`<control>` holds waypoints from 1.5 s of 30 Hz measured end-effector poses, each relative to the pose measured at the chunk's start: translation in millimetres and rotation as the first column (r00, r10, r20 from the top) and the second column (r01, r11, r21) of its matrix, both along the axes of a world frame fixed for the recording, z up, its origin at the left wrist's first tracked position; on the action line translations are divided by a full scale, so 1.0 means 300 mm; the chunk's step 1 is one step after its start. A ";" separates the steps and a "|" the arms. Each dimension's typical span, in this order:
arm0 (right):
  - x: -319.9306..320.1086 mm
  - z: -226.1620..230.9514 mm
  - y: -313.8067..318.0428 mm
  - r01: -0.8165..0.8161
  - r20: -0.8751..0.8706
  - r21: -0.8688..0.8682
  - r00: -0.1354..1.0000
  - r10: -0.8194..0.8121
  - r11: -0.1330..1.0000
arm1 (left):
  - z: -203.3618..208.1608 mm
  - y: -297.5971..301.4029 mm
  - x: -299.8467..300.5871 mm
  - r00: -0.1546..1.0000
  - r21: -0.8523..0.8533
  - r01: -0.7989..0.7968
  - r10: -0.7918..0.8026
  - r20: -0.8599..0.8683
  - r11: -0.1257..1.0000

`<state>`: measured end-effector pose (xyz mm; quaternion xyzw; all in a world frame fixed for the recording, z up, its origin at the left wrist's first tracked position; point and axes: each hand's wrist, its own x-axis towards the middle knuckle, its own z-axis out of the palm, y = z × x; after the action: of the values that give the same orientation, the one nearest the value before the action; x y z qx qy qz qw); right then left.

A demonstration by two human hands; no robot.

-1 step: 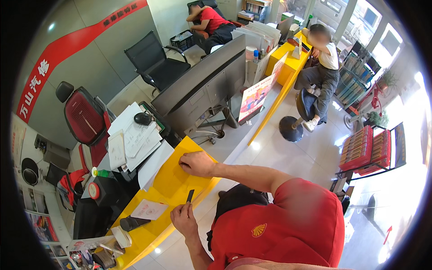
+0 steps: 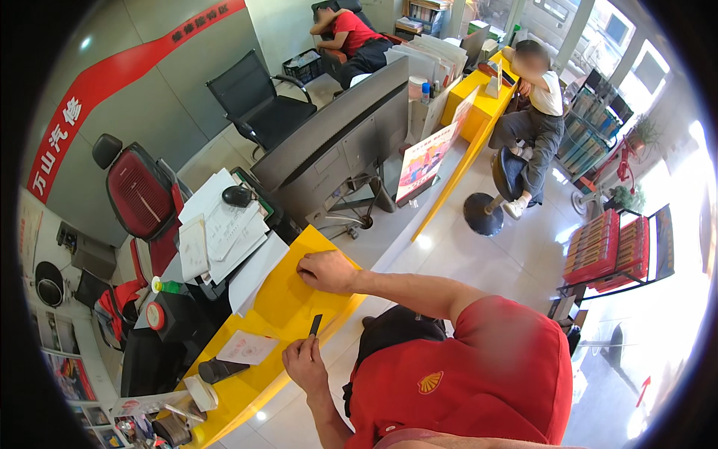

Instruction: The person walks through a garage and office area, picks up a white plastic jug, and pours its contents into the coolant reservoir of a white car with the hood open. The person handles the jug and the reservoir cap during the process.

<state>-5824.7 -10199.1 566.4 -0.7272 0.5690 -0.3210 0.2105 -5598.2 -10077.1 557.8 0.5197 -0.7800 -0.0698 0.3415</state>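
Note:
My left hand [image 2: 307,363] is closed on a small flat black object [image 2: 315,325], which sticks out past the thumb and fingertips at the edge of the yellow counter [image 2: 288,310]. I cannot make out its exact kind. My right hand [image 2: 329,271] rests on the counter top with its fingers curled down; whether anything is under them is hidden. Beside the right hand lies a white sheet [image 2: 258,273]. A white card with red print [image 2: 247,348] and a dark cylindrical object [image 2: 222,370] are on the counter near the left hand.
A large monitor [image 2: 336,142] stands beyond my right hand, beside a stack of papers with a black mouse [image 2: 237,196] on top. One person [image 2: 348,34] reclines at the back; another [image 2: 542,97] sits at the counter's far end. A display rack [image 2: 613,251] stands at right.

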 end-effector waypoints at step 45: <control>0.383 -0.047 0.373 -0.493 0.445 0.226 0.820 0.361 0.840 | -0.703 1.314 0.362 0.467 0.853 -0.514 0.864 0.189 0.092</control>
<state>-5709.9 -10087.3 552.2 -0.7138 0.3816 -0.3008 0.5043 -5489.5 -9683.1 347.0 0.8954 -0.2112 -0.3494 0.1776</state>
